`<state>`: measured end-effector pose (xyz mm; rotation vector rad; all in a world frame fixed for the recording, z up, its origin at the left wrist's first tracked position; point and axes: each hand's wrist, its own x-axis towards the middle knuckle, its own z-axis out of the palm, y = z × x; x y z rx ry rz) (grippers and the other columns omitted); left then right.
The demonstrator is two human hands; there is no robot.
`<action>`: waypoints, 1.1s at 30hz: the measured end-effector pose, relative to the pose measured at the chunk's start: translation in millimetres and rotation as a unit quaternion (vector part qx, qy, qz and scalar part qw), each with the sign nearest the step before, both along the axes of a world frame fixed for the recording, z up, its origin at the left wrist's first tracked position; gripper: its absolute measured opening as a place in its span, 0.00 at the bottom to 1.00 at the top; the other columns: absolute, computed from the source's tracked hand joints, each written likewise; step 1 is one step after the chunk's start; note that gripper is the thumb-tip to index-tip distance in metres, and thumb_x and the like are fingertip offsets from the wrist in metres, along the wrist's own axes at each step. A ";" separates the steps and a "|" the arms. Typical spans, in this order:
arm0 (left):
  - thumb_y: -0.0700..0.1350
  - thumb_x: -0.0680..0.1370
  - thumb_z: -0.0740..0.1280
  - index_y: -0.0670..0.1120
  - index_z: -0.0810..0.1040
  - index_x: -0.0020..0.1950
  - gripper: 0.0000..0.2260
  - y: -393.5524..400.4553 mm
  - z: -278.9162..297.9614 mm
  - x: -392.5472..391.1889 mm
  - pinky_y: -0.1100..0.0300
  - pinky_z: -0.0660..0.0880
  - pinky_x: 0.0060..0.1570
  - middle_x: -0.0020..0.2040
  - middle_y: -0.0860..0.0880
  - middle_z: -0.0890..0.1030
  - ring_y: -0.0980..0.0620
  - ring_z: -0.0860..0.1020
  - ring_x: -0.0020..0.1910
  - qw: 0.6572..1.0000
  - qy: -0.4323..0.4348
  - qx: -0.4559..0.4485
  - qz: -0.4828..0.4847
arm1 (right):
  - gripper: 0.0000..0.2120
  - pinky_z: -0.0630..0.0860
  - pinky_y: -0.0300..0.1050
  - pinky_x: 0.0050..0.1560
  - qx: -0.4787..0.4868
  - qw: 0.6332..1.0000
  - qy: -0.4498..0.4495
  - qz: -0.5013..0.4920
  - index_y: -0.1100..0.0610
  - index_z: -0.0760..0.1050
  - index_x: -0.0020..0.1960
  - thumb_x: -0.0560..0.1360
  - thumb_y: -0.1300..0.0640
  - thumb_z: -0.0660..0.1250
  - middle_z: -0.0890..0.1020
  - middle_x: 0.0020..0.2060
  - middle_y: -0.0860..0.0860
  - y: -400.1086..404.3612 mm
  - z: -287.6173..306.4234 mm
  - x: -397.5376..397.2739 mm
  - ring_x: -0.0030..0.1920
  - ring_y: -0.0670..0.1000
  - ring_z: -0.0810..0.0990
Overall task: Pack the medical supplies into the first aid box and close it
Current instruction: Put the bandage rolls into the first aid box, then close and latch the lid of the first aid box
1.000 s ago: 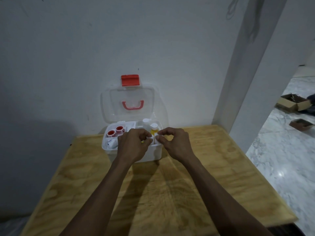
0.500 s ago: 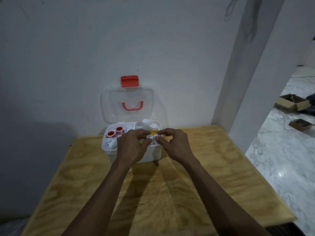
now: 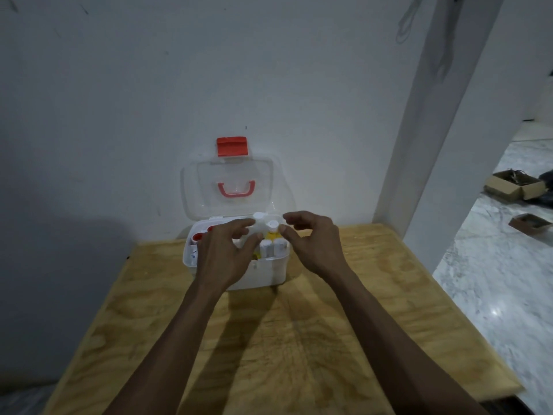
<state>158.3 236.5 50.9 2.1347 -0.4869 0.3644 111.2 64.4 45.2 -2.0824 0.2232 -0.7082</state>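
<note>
A white first aid box [image 3: 263, 272] stands on the wooden table [image 3: 269, 339] against the wall. Its clear lid [image 3: 230, 187] with a red handle and red latch [image 3: 232, 146] is raised upright. Inside stand white-capped bottles [image 3: 271, 227], small white rolls [image 3: 270, 247] and red-rimmed tape rolls [image 3: 197, 236]. My left hand [image 3: 223, 254] hovers over the box's middle with fingers spread, holding nothing. My right hand [image 3: 314, 242] is above the box's right end, fingers apart and empty. My left hand hides part of the contents.
The white wall rises right behind the box. A white pillar [image 3: 434, 130] stands at the table's back right corner. Beyond the table's right edge lies marble floor with cardboard boxes [image 3: 514, 185] on it.
Both hands had fingertips pinched together over the small rolls at the box's front. They have let go, lifted slightly and moved apart with fingers spread.
</note>
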 end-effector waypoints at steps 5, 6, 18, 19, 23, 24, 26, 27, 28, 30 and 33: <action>0.51 0.74 0.73 0.49 0.83 0.60 0.16 17.8 13.9 8.8 0.68 0.76 0.48 0.51 0.50 0.86 0.57 0.82 0.47 0.999 -0.016 -0.027 0.027 | 0.12 0.78 0.36 0.50 0.057 0.998 -0.023 0.013 0.54 0.82 0.57 0.74 0.54 0.72 0.85 0.49 0.47 8.1 23.3 11.3 0.48 0.41 0.82; 0.50 0.74 0.73 0.49 0.83 0.61 0.16 21.0 16.8 11.1 0.75 0.73 0.44 0.51 0.49 0.86 0.58 0.82 0.47 0.999 -0.017 -0.035 0.035 | 0.12 0.78 0.35 0.50 0.076 0.997 -0.025 0.018 0.54 0.82 0.57 0.74 0.54 0.72 0.85 0.49 0.47 10.6 27.4 15.6 0.48 0.41 0.82; 0.55 0.77 0.68 0.46 0.70 0.73 0.27 45.3 47.1 99.3 0.51 0.73 0.62 0.69 0.43 0.76 0.44 0.76 0.64 0.983 0.068 -0.104 0.133 | 0.23 0.74 0.51 0.63 0.126 0.989 -0.033 -0.066 0.52 0.67 0.69 0.77 0.48 0.68 0.76 0.64 0.54 9.9 61.3 110.2 0.63 0.53 0.75; 0.56 0.78 0.66 0.46 0.69 0.73 0.27 44.3 48.7 105.6 0.50 0.73 0.63 0.70 0.43 0.75 0.44 0.76 0.65 0.983 0.085 -0.103 0.128 | 0.23 0.74 0.51 0.62 0.136 0.988 -0.029 -0.067 0.52 0.67 0.69 0.77 0.48 0.67 0.76 0.64 0.54 8.6 62.1 115.6 0.62 0.53 0.75; 0.57 0.81 0.61 0.45 0.73 0.70 0.22 38.0 50.5 122.5 0.51 0.72 0.64 0.65 0.45 0.78 0.45 0.77 0.62 0.985 0.103 -0.091 0.107 | 0.19 0.75 0.46 0.57 0.184 0.981 -0.015 -0.058 0.52 0.68 0.68 0.79 0.47 0.63 0.77 0.60 0.53 5.5 62.4 127.7 0.55 0.51 0.77; 0.57 0.81 0.60 0.45 0.75 0.67 0.21 36.2 50.2 124.7 0.50 0.73 0.63 0.62 0.46 0.80 0.45 0.78 0.60 0.985 0.100 -0.095 0.102 | 0.18 0.75 0.47 0.57 0.190 0.980 -0.016 -0.059 0.52 0.69 0.67 0.80 0.47 0.62 0.78 0.58 0.52 5.3 61.4 129.2 0.54 0.50 0.77; 0.57 0.81 0.59 0.44 0.78 0.62 0.19 33.1 49.7 126.3 0.50 0.74 0.60 0.54 0.48 0.81 0.47 0.78 0.54 0.984 0.098 -0.114 0.096 | 0.17 0.76 0.48 0.57 0.199 0.978 -0.018 -0.066 0.52 0.71 0.65 0.80 0.46 0.60 0.78 0.55 0.49 5.3 60.0 130.4 0.53 0.49 0.77; 0.57 0.82 0.59 0.44 0.79 0.61 0.19 31.8 49.6 126.0 0.52 0.74 0.58 0.52 0.49 0.80 0.49 0.77 0.52 0.983 0.098 -0.121 0.098 | 0.16 0.76 0.48 0.56 0.204 0.976 -0.018 -0.070 0.52 0.72 0.64 0.80 0.46 0.60 0.78 0.54 0.49 5.4 60.1 129.5 0.52 0.49 0.77; 0.57 0.82 0.59 0.44 0.79 0.61 0.19 30.9 49.2 124.8 0.54 0.73 0.56 0.51 0.50 0.79 0.50 0.76 0.51 0.982 0.096 -0.124 0.102 | 0.16 0.76 0.47 0.55 0.208 0.975 -0.020 -0.072 0.52 0.73 0.63 0.80 0.46 0.59 0.79 0.54 0.49 5.2 60.2 128.1 0.51 0.49 0.77; 0.58 0.81 0.58 0.44 0.78 0.62 0.20 30.1 49.7 119.6 0.56 0.71 0.54 0.53 0.49 0.79 0.52 0.75 0.52 0.982 0.091 -0.124 0.111 | 0.15 0.75 0.45 0.54 0.206 0.976 -0.024 -0.072 0.52 0.74 0.62 0.81 0.46 0.59 0.79 0.53 0.48 5.0 60.9 123.2 0.52 0.48 0.77; 0.58 0.82 0.57 0.43 0.77 0.63 0.21 28.8 52.9 105.1 0.57 0.68 0.51 0.55 0.48 0.79 0.53 0.74 0.51 0.982 0.085 -0.127 0.114 | 0.15 0.74 0.45 0.56 0.192 0.979 -0.022 -0.067 0.52 0.74 0.62 0.81 0.46 0.58 0.78 0.52 0.46 8.3 60.0 112.9 0.54 0.48 0.77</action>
